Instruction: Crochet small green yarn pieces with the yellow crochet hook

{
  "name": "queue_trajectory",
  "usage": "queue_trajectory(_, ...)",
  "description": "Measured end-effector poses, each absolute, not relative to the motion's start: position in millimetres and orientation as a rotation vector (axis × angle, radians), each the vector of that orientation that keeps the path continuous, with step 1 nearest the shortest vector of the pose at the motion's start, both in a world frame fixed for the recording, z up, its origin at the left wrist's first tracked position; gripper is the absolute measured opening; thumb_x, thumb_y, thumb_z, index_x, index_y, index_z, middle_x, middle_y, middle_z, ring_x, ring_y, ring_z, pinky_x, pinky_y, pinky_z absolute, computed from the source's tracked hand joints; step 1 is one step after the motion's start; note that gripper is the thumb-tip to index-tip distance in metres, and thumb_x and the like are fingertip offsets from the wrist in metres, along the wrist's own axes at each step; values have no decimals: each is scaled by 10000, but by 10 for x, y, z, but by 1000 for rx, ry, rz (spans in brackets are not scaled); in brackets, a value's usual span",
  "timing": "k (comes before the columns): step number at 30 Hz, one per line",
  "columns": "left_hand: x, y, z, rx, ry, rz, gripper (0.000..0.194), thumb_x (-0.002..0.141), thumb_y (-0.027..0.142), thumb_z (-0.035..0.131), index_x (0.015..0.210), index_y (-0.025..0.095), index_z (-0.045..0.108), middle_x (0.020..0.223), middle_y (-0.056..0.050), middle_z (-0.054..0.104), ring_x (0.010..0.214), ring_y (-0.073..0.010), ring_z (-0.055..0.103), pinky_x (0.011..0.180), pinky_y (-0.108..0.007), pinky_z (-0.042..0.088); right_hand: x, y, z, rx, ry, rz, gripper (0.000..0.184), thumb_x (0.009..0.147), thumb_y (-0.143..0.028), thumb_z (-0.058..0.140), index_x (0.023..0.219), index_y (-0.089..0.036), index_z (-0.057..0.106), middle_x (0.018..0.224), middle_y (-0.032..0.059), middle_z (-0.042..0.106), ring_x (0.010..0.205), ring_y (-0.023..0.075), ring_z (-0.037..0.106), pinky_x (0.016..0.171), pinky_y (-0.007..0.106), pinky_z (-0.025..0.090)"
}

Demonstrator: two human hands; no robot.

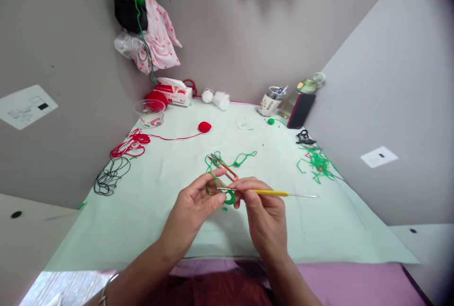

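Note:
My left hand (pixel 193 206) pinches a small green crochet ring (pixel 230 197) between thumb and fingers, with green yarn (pixel 214 178) running up over its index finger. In my right hand (pixel 264 209) is a crochet hook (pixel 271 193) with a yellow handle and metal ends. The hook's left tip lies over the ring, close to my left thumb; whether a loop sits on it is too small to tell. Just beyond my fingers, orange-handled thread snips (pixel 227 169) lie on the cloth, with loose green yarn (pixel 244 158) beside them.
Along the left lie red yarn (pixel 133 143), black cord (pixel 111 176) and a plastic tub (pixel 149 114). A red ball (pixel 205 127) sits mid-table. Behind are a tissue box (pixel 175 93) and pen holder (pixel 269 102). A phone (pixel 301 110) and green scraps (pixel 319 161) are at right.

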State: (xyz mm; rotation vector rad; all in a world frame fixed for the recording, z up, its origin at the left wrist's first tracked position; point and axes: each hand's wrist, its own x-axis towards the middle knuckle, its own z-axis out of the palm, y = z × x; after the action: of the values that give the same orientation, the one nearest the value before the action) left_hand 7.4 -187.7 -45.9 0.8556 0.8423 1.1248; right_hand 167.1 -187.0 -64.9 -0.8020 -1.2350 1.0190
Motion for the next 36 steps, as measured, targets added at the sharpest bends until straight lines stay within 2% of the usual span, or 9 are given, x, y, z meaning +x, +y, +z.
queue_trajectory(10, 73, -1859, -439, 861, 809, 1114, 321, 827, 250, 842, 1142, 235, 789, 781, 25, 665, 704, -108, 610, 731, -245, 511, 1657, -1869, -655, -789, -1217, 1048, 168, 1009, -286, 638, 1000, -271, 805, 958, 46, 746, 746, 141, 644, 656, 272, 535)
queue_trajectory(16, 51, -1840, -449, 819, 817, 1101, 353, 836, 311, 829, 1174, 227, 769, 817, 36, 603, 620, -74, 539, 616, -221, 486, 1695, -1858, -587, -776, -1209, 1078, 245, 1058, -300, 532, 950, -239, 743, 891, 34, 750, 631, 129, 649, 589, 272, 548)
queue_trajectory(18, 48, -1840, -459, 830, 845, 1113, 370, 845, 326, 822, 1193, 217, 757, 827, 33, 595, 610, -70, 508, 580, -209, 466, 1721, -1881, -567, -809, -1382, 902, 251, 1073, -240, 479, 1019, -243, 725, 916, 40, 764, 676, 141, 685, 631, 286, 573)
queue_trajectory(21, 49, -1849, -467, 829, 880, 1131, 430, 830, 328, 840, 1228, 203, 735, 808, 34, 592, 589, -62, 464, 524, -186, 413, 1749, -1927, -567, -825, -1785, 407, 242, 1026, -123, 537, 1130, -231, 726, 975, 67, 781, 851, 177, 737, 741, 298, 598)
queue_trajectory(23, 49, -1853, -465, 773, 861, 1108, 472, 823, 322, 849, 1258, 196, 718, 776, 40, 578, 564, -51, 429, 494, -173, 367, 1750, -1951, -594, -786, -1988, 90, 317, 968, -47, 599, 1195, -221, 734, 1053, 95, 779, 967, 203, 740, 790, 300, 607)
queue_trajectory(25, 44, -1849, -460, 680, 803, 1052, 491, 822, 328, 850, 1271, 184, 711, 736, 52, 541, 530, -38, 363, 464, -165, 312, 1744, -1959, -630, -775, -2005, -22, 404, 931, -6, 633, 1233, -252, 740, 1119, 96, 760, 1002, 203, 728, 818, 305, 611)
queue_trajectory(29, 19, -1824, -448, 605, 729, 977, 463, 807, 300, 863, 1235, 177, 736, 696, 72, 477, 505, -22, 272, 449, -157, 283, 1761, -1912, -647, -827, -1756, 266, 299, 989, -85, 588, 1154, -274, 750, 1014, 66, 733, 897, 185, 704, 744, 318, 601)
queue_trajectory(33, 38, -1823, -455, 739, 813, 1031, 424, 801, 273, 867, 1204, 203, 754, 758, 51, 557, 533, -35, 398, 483, -171, 360, 1783, -1846, -613, -795, -1445, 812, 240, 1048, -184, 510, 1017, -246, 740, 856, 30, 705, 651, 142, 643, 609, 301, 559)
queue_trajectory(36, 99, -1846, -470, 799, 871, 1084, 497, 769, 254, 888, 1243, 219, 744, 768, 46, 582, 564, -54, 452, 489, -174, 372, 1747, -1860, -654, -850, -1526, 670, 232, 1018, -164, 568, 1041, -271, 772, 925, 47, 712, 721, 158, 672, 625, 301, 560)
